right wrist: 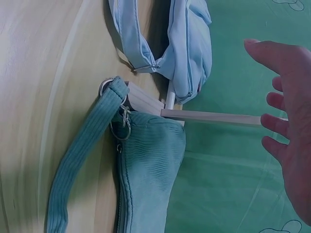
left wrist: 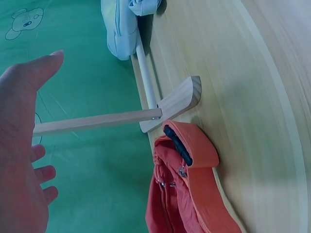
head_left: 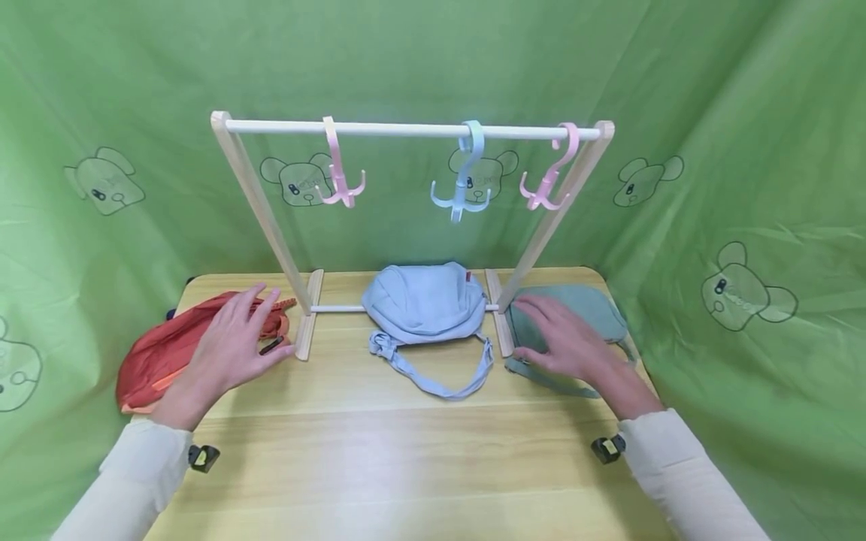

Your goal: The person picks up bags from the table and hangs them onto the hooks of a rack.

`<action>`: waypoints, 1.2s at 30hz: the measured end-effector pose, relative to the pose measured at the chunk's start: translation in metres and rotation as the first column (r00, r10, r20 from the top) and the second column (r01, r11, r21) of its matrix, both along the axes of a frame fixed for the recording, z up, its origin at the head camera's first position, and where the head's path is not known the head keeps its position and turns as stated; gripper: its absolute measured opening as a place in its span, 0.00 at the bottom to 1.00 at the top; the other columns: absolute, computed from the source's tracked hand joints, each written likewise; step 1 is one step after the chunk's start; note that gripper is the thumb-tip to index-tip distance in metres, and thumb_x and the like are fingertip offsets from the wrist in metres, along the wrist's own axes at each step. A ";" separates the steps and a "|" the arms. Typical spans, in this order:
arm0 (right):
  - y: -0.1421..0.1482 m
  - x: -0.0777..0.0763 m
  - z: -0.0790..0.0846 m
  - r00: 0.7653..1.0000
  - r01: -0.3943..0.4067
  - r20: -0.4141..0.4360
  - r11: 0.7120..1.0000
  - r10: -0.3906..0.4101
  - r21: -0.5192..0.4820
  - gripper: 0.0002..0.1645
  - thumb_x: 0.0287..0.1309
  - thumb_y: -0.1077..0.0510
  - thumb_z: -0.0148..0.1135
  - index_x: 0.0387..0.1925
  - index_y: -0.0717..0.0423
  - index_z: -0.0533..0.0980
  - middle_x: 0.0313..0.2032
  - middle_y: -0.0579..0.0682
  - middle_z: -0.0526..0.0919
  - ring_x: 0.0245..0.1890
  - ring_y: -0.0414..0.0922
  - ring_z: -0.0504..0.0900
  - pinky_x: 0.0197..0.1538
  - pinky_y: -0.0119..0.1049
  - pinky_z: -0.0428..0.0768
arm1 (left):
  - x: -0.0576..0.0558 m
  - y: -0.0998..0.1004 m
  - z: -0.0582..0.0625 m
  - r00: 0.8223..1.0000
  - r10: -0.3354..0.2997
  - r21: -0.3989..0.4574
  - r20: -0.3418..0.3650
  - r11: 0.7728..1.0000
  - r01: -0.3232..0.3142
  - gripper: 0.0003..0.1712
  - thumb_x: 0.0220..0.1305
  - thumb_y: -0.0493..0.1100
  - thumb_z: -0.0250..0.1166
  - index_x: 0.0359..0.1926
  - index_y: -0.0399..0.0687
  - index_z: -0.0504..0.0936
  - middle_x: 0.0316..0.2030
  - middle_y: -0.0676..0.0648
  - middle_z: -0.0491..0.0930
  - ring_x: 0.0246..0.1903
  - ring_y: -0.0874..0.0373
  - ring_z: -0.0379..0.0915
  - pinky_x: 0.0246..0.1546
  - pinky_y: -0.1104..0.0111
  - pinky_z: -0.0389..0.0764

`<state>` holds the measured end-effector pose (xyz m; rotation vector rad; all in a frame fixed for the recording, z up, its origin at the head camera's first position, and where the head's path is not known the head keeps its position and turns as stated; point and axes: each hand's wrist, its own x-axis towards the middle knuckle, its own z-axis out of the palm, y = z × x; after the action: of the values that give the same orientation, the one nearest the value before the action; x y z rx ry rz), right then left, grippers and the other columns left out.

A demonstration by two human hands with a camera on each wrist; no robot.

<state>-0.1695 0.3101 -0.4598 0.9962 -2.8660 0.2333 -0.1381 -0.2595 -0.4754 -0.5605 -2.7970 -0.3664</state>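
Observation:
My left hand [head_left: 233, 342], fingers spread and relaxed, hovers over a red bag [head_left: 169, 346] at the table's left; it holds nothing. In the left wrist view the bag's orange strap [left wrist: 201, 184] and zips show below that hand. On the right, my right hand [head_left: 561, 338] is held over a green bag [head_left: 585, 304], fingers loosely extended around nothing. The green bag's corduroy strap [right wrist: 87, 155] and metal rings show in the right wrist view. Between the hands a light blue bag [head_left: 429, 300] lies across the rack's lower bar, its strap [head_left: 440, 387] looped toward me.
A wooden rack with a white top rod [head_left: 406, 130] stands at the back of the table [head_left: 379, 466]. From the rod hang a pink hook [head_left: 341, 180], a blue hook [head_left: 463, 180] and another pink hook [head_left: 548, 180]. Green cloth [head_left: 406, 60] with bear drawings surrounds the table.

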 end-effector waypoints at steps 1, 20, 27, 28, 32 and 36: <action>0.000 0.000 -0.001 1.000 -0.003 -0.001 1.000 0.003 -0.001 0.54 0.56 0.39 0.74 0.75 0.59 0.64 0.73 0.62 0.69 0.74 0.61 0.67 0.76 0.60 0.68 | 0.000 0.001 0.000 1.000 -0.001 0.003 0.002 1.000 0.001 0.57 0.53 0.64 0.76 0.77 0.42 0.64 0.72 0.31 0.64 0.70 0.31 0.62 0.68 0.36 0.69; -0.007 0.001 -0.016 0.999 -0.032 -0.011 0.999 0.032 -0.022 0.50 0.55 0.43 0.76 0.74 0.58 0.67 0.70 0.61 0.73 0.70 0.59 0.72 0.74 0.57 0.71 | -0.007 0.023 -0.010 0.998 -0.051 0.005 -0.029 0.999 0.051 0.55 0.54 0.65 0.75 0.76 0.46 0.65 0.72 0.32 0.65 0.68 0.33 0.64 0.70 0.38 0.67; -0.007 0.001 -0.021 1.000 -0.028 -0.005 1.000 0.028 -0.013 0.49 0.56 0.43 0.75 0.73 0.57 0.67 0.69 0.60 0.74 0.70 0.59 0.72 0.74 0.57 0.72 | -0.009 0.032 -0.015 0.998 -0.058 -0.012 -0.003 0.998 0.058 0.55 0.55 0.65 0.74 0.77 0.46 0.65 0.72 0.33 0.65 0.67 0.35 0.66 0.68 0.40 0.71; -0.007 0.001 -0.022 1.000 -0.027 -0.003 1.000 0.027 -0.012 0.49 0.56 0.43 0.75 0.73 0.58 0.67 0.69 0.60 0.74 0.70 0.59 0.72 0.74 0.57 0.72 | -0.009 0.033 -0.015 0.998 -0.060 -0.013 0.002 0.998 0.060 0.55 0.55 0.65 0.74 0.77 0.46 0.65 0.72 0.34 0.65 0.67 0.35 0.65 0.68 0.40 0.71; -0.007 0.001 -0.023 1.000 -0.022 0.002 1.000 0.022 -0.009 0.49 0.55 0.43 0.76 0.72 0.58 0.68 0.69 0.61 0.74 0.70 0.60 0.72 0.74 0.58 0.71 | -0.011 0.036 -0.016 0.998 -0.062 -0.009 0.014 0.998 0.062 0.54 0.56 0.66 0.73 0.77 0.46 0.65 0.73 0.34 0.65 0.67 0.35 0.65 0.68 0.40 0.72; -0.008 0.001 -0.026 1.000 -0.017 0.007 1.000 0.017 -0.009 0.50 0.53 0.42 0.78 0.72 0.59 0.69 0.69 0.61 0.74 0.70 0.60 0.72 0.74 0.59 0.71 | -0.012 0.041 -0.019 0.998 -0.068 0.005 0.012 0.998 0.068 0.53 0.57 0.65 0.73 0.76 0.47 0.66 0.73 0.35 0.65 0.68 0.35 0.65 0.67 0.39 0.72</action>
<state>-0.1681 0.3021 -0.4860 1.0204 -2.8613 0.2505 -0.1500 -0.2184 -0.4946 -0.6556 -2.7932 -0.3912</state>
